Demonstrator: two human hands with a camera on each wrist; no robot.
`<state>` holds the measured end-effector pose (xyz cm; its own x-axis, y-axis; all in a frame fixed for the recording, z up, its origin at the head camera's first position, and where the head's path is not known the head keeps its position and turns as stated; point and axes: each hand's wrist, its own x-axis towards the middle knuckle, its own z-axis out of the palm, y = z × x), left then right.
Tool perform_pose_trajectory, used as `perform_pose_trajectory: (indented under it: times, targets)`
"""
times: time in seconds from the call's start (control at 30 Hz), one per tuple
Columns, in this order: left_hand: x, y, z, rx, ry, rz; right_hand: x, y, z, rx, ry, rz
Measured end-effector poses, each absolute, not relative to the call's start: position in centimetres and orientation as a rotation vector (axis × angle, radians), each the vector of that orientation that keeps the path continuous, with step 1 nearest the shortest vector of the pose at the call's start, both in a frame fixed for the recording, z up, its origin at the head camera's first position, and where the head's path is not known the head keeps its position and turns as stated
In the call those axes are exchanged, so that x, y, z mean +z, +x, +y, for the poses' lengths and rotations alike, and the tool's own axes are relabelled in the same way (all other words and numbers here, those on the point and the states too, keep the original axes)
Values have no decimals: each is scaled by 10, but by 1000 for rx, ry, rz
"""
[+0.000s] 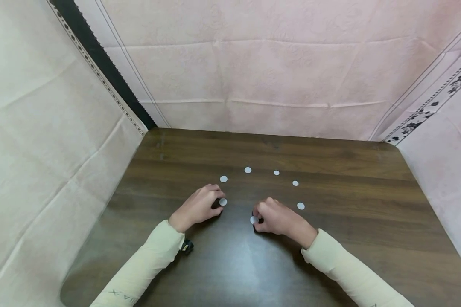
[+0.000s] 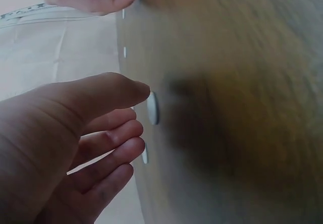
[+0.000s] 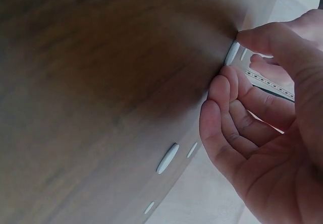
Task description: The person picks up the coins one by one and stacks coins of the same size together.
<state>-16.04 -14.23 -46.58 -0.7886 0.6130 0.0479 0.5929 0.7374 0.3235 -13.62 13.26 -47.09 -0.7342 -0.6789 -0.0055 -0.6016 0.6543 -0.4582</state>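
Observation:
Several flat white discs lie on the brown wooden table (image 1: 230,273), set out in a rough ring. My left hand (image 1: 201,206) is at the ring's left side, its thumb and loosely bent fingers around one white disc (image 1: 223,201). In the left wrist view the thumb tip is at the edge of that disc (image 2: 153,108), while the fingers look apart from it. At the near side of the ring, my right hand (image 1: 278,216) pinches another white disc (image 1: 254,220) by its edges between thumb and fingertips. That disc (image 3: 232,53) sits at the table surface in the right wrist view.
Other white discs lie beyond the hands, one at the far left (image 1: 223,179), one at the back (image 1: 247,170) and one to the right (image 1: 301,206). Pale cloth (image 1: 253,72) hangs behind the table and along both sides. A small black object (image 1: 186,246) shows at the left cuff.

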Motion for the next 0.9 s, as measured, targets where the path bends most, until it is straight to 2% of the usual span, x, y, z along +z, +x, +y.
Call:
perform_pose_trajectory:
  times: [0.9]
  targets:
    - [-468, -196, -132, 340, 1215, 2753, -469, -136, 130, -635, -1012, 2675]
